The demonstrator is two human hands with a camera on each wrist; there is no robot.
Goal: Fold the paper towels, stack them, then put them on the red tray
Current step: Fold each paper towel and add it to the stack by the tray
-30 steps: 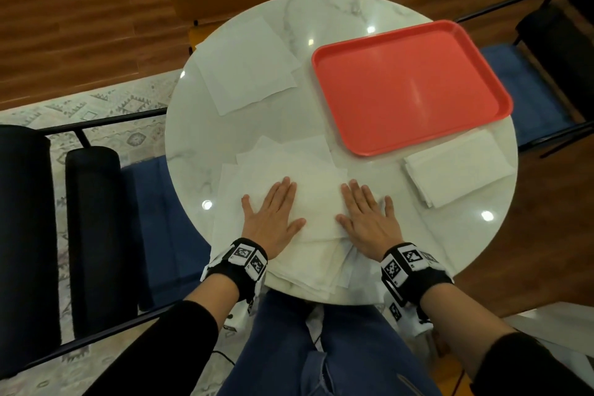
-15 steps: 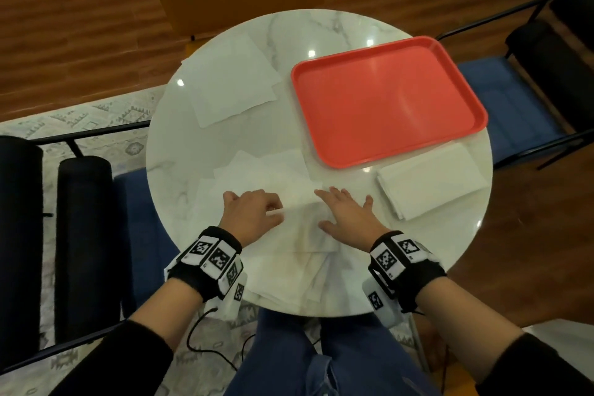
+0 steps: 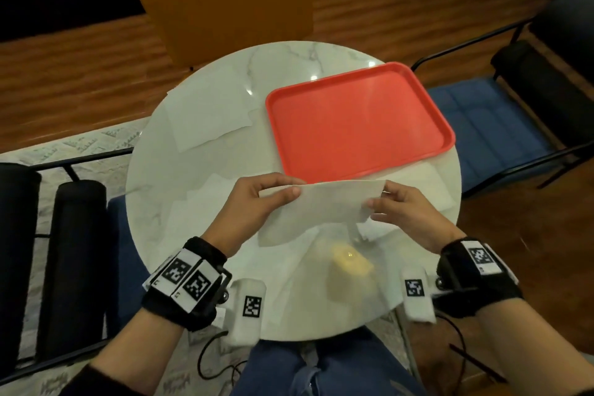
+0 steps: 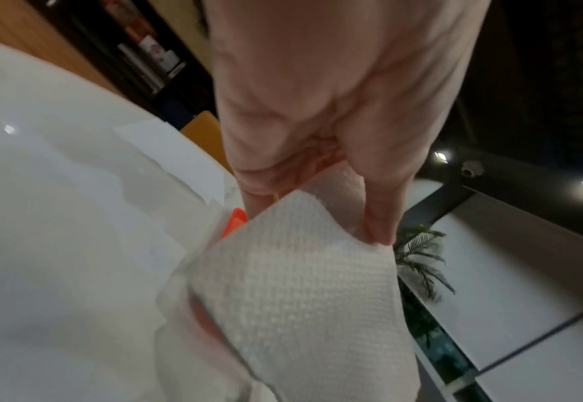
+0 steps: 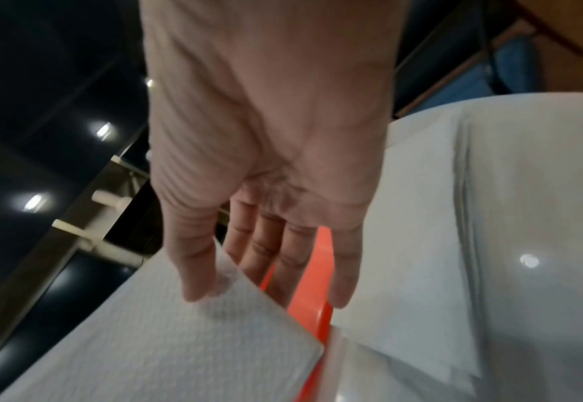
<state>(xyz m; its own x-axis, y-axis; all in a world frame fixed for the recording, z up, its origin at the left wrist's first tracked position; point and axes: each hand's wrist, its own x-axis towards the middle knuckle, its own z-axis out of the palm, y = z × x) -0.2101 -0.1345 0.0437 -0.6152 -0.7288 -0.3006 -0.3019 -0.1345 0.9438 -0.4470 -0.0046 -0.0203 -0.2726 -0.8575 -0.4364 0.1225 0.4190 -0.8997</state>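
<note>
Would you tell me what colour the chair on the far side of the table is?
Mustard orange; the chair shows best in the head view.

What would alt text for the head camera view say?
Both hands, left hand and right hand, pinch a paper towel by its top corners above a round marble table. Behind it lies an empty red tray, with more paper towels lying around.

Living room, patterned rug (image 3: 80, 151), wood floor (image 3: 64, 74), chairs (image 3: 225, 0)
</note>
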